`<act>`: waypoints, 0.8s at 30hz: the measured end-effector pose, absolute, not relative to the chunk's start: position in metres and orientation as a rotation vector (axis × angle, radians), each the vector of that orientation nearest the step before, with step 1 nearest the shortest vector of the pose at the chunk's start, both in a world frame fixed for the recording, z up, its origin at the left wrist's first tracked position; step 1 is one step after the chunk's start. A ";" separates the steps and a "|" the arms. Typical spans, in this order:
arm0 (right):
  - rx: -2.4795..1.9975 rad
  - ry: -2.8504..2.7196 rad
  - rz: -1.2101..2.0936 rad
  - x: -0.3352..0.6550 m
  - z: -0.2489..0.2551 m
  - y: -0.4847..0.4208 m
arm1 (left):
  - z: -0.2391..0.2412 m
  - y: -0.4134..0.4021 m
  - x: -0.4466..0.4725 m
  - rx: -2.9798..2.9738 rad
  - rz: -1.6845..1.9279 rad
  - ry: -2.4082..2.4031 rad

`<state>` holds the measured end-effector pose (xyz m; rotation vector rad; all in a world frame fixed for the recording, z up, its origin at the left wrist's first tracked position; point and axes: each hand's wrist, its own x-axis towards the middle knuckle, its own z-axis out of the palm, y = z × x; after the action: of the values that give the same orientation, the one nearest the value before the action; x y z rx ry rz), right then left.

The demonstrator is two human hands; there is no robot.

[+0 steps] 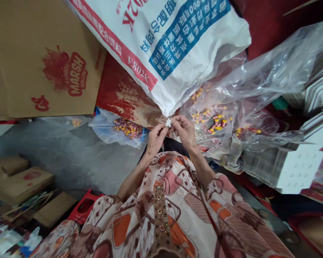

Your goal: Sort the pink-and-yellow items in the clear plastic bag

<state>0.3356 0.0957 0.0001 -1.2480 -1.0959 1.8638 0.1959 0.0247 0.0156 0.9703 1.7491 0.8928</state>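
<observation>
A large white printed sack (201, 68) lies across the red table, its corner pointing toward me. Right at that tip, the fingers of both hands are pinched around a small crumpled white piece (168, 123). Whether it is the sack's gathered corner or a separate scrap, I cannot tell. My left hand (156, 138) grips it from the left, thumb against fingertips. From the other side, my right hand (185, 132) pinches it with thumb and forefinger. Just right of my right hand, a clear plastic bag (247, 89) spreads out with small pink-and-yellow pieces (218, 122) in it.
A brown cardboard box (21, 68) stands at the upper left beside the red table (121, 89). Below the table edge sits an opened plastic bag (104, 125) of similar pieces. White perforated trays (298, 168) are stacked at the right. A red stool (84, 206) is at lower left.
</observation>
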 end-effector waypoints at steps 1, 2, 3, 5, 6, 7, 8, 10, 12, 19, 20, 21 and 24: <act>-1.290 -1.170 1.780 0.336 -0.002 0.096 | 0.017 0.025 0.200 0.988 0.888 1.765; -1.331 -1.261 1.685 0.338 -0.005 0.095 | 0.019 0.026 0.202 1.027 0.884 1.778; -1.371 -1.359 1.586 0.340 -0.008 0.095 | 0.020 0.027 0.203 1.082 0.876 1.791; -1.433 -1.540 1.430 0.344 -0.013 0.093 | 0.021 0.033 0.202 1.217 0.860 1.824; -1.446 -1.607 1.404 0.346 -0.015 0.092 | 0.020 0.035 0.199 1.284 0.859 1.839; -1.442 -1.652 1.417 0.348 -0.017 0.090 | 0.019 0.038 0.196 1.342 0.866 1.846; -1.425 -1.669 1.465 0.349 -0.018 0.088 | 0.017 0.040 0.193 1.383 0.881 1.842; -1.366 -1.620 1.616 0.351 -0.020 0.082 | 0.012 0.042 0.184 1.405 0.911 1.798; -1.314 -1.495 1.755 0.350 -0.022 0.073 | 0.004 0.039 0.176 1.316 0.907 1.707; -1.493 -1.171 1.815 0.342 -0.070 0.020 | -0.054 0.003 0.164 0.748 0.826 1.536; -1.568 -1.117 1.800 0.341 -0.081 0.010 | -0.067 0.000 0.163 0.722 0.788 1.603; -1.635 -1.071 1.790 0.341 -0.090 -0.001 | -0.081 -0.001 0.163 0.713 0.735 1.687; -1.760 -1.003 1.785 0.340 -0.111 -0.039 | -0.120 0.004 0.160 0.749 0.602 1.881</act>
<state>0.3403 -0.0389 -0.1109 -1.7605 -1.0030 1.7848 0.1602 0.0045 -0.1196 0.7489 1.8814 0.6023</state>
